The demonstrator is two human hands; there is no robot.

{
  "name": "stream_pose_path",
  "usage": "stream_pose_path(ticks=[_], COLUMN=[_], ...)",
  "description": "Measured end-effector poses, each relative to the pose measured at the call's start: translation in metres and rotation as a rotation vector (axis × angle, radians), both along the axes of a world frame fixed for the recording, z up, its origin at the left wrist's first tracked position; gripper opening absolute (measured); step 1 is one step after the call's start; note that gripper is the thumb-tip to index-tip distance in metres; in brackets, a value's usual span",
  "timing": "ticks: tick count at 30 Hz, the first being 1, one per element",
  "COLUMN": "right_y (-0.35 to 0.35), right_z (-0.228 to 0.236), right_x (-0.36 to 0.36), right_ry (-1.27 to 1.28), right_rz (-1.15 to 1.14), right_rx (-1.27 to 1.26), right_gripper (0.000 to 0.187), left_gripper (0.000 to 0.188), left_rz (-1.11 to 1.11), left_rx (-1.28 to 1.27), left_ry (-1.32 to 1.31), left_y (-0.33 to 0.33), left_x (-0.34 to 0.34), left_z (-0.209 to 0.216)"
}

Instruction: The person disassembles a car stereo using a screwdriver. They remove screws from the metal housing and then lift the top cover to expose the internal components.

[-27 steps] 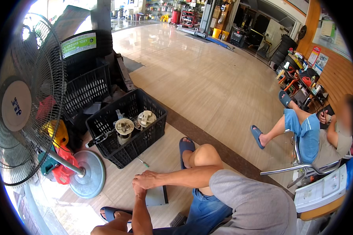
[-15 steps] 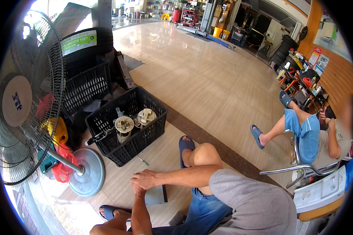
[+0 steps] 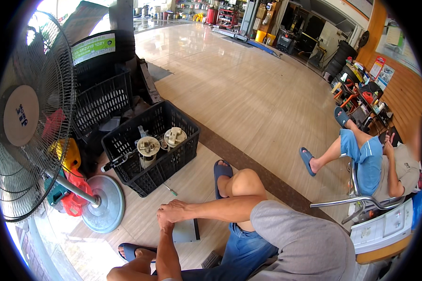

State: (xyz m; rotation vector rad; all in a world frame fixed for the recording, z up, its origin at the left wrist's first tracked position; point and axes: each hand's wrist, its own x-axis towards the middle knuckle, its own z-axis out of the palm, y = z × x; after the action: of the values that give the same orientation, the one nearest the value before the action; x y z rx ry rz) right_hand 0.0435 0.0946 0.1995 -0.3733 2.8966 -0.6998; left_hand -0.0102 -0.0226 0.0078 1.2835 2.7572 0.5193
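My right hand (image 3: pixel 175 210) is closed over my left hand (image 3: pixel 164 221), and the two rest together in front of me. The left fingers are mostly hidden beneath the right; no object shows in either hand. Just below them on the floor is a grey box-like thing (image 3: pixel 186 230), partly covered by my arms. A small screwdriver with a green handle (image 3: pixel 173 192) lies on the tiles beyond my hands. Farther off stands a black plastic crate (image 3: pixel 160 174) holding two round, pale-topped units that look like fuel pumps, one (image 3: pixel 148 146) nearer and one (image 3: pixel 175 136) farther right.
A standing fan (image 3: pixel 21 114) with a round base (image 3: pixel 109 213) rises at the left, beside red bags (image 3: pixel 75 199) and a yellow container (image 3: pixel 70 154). Another black crate (image 3: pixel 101 100) and a tyre stand behind. At right, another person sits on a metal-framed chair (image 3: pixel 354 203) near cluttered shelves.
My hands stay clasped in nearly the same place. The seated person at the right has shifted their hands slightly. The view has moved a little.
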Motion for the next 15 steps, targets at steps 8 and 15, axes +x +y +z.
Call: stream_pose_path(ticks=[8, 15], right_y=[-0.006, 0.003], right_z=[0.012, 0.007], right_x=[-0.001, 0.004], right_ry=[0.0, 0.144], right_rz=[-0.016, 0.045], right_rx=[-0.012, 0.006], right_gripper=[0.028, 0.03], left_gripper=[0.031, 0.031], left_rz=[0.001, 0.016], left_rx=[0.016, 0.032], left_ry=[-0.029, -0.18], left_y=[-0.008, 0.002], left_x=[-0.002, 0.0], left_z=[0.007, 0.024])
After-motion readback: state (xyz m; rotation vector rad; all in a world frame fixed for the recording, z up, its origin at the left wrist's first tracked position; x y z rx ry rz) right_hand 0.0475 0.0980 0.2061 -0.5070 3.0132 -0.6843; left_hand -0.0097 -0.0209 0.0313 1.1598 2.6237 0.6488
